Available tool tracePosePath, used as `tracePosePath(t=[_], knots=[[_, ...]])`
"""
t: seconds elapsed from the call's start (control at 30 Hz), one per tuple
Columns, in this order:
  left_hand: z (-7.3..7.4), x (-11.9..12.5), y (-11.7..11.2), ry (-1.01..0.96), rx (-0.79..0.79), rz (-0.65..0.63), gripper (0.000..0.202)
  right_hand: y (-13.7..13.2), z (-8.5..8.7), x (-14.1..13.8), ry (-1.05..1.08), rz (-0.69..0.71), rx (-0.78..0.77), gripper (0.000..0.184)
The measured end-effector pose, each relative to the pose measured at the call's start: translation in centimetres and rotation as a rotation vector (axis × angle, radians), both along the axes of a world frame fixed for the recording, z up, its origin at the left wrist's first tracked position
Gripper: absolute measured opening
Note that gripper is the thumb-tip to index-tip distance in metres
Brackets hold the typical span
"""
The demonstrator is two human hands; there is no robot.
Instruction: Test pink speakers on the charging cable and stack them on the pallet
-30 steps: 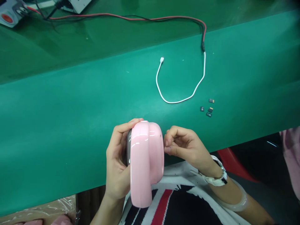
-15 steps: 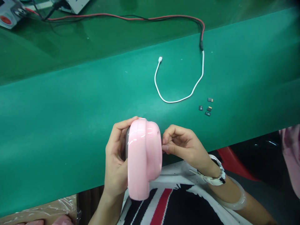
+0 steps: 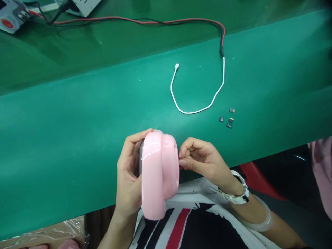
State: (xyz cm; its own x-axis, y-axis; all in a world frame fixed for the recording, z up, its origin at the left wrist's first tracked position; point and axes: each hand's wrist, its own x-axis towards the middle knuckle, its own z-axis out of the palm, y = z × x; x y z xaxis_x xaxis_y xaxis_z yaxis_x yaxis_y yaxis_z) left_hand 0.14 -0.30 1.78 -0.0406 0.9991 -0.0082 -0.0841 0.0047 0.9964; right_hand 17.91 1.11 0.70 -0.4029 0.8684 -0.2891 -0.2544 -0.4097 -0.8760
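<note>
A glossy pink rounded plastic device (image 3: 153, 176) with a dark panel on its left side is held on edge above the front of the table. My left hand (image 3: 129, 169) wraps round it from the left, fingers on top and thumb at the near side. Close against the device's right face is my right hand (image 3: 198, 155), its thumb and index finger pinched together. What those fingertips hold, if anything, is hidden. Several small black memory cards (image 3: 229, 126) lie on the green mat, up and right of my right hand.
A white cable (image 3: 192, 112) curls on the green mat (image 3: 77, 131), joined to red and black wires (image 3: 116, 17) from a grey unit with an orange-red button (image 3: 7, 23). A box lined with clear plastic (image 3: 59, 230) sits below the table edge at left. A red stool (image 3: 261, 181) is at right.
Almost nothing differs. The view has shifted very slightly, and both hands keep the same place on the pink device.
</note>
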Motion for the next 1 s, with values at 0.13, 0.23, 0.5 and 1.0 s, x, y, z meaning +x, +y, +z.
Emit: tracePosePath(t=[0.13, 0.23, 0.5, 1.0], knots=[[0.04, -0.01, 0.06, 0.03, -0.014, 0.021, 0.041, -0.06, 0.02, -0.02, 0.015, 0.0, 0.005, 0.017], [0.1, 0.06, 0.02, 0.009, -0.005, 0.016, 0.042, 0.0, 0.03, 0.0, 0.011, 0.001, 0.008, 0.016], [0.38, 0.16, 0.04, -0.005, -0.061, 0.019, 0.045, 0.09, 0.08, 0.09, -0.031, -0.001, 0.011, 0.021], [0.11, 0.23, 0.12, 0.073, -0.069, 0.068, 0.047, 0.19, 0.17, 0.04, 0.029, -0.005, -0.012, 0.019]])
